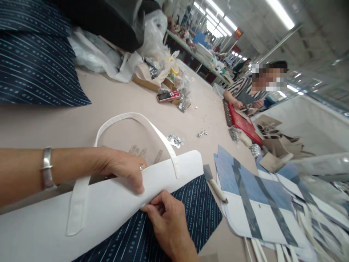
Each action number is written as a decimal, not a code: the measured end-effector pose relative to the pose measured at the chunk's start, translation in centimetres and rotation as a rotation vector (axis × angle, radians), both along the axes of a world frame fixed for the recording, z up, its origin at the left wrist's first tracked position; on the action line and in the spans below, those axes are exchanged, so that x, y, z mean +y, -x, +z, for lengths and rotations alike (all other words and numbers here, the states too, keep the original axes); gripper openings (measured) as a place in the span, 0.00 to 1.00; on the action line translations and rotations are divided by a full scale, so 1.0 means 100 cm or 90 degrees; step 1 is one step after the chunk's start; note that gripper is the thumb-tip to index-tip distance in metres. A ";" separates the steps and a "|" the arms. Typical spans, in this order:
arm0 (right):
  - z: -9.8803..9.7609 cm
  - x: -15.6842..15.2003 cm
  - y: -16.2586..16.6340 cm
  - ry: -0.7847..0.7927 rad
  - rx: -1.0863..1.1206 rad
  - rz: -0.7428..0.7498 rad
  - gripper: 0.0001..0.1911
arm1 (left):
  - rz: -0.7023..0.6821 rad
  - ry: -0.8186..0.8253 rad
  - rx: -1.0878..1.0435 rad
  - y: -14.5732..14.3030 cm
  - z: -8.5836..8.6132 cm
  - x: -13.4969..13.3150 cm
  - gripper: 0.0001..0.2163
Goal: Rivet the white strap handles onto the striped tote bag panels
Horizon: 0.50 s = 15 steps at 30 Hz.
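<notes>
A white bag panel lies slanted across the table in front of me, with a white strap handle looping up from it. Along its lower edge runs navy printed lining with light-blue lettering and stripes. My left hand grips the panel's upper edge, thumb on the front and fingers hidden behind. My right hand is closed in a pinch at the line where lining and white panel meet. Its fingertips touch the lining; whether anything small is between them I cannot see.
Small silver metal pieces lie beyond the panel, near a red phone and plastic bags. More navy fabric is at left. Blue-and-white panels with grey strips are stacked at right. A person works across the table.
</notes>
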State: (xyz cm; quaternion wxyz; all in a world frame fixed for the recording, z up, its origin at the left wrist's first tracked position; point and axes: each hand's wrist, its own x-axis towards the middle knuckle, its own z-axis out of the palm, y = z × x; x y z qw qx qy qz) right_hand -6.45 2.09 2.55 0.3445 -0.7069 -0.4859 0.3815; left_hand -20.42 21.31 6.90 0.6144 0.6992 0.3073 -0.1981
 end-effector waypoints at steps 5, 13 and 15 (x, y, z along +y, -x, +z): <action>-0.002 -0.007 -0.018 -0.069 0.095 -0.059 0.09 | -0.116 -0.210 0.003 -0.002 0.057 0.006 0.08; 0.064 -0.016 -0.114 -0.454 -0.106 -0.476 0.15 | -0.229 -0.676 0.080 -0.001 0.080 -0.040 0.11; 0.080 -0.004 -0.131 -0.409 -0.166 -0.441 0.16 | -0.259 -0.792 0.028 0.001 0.043 -0.066 0.10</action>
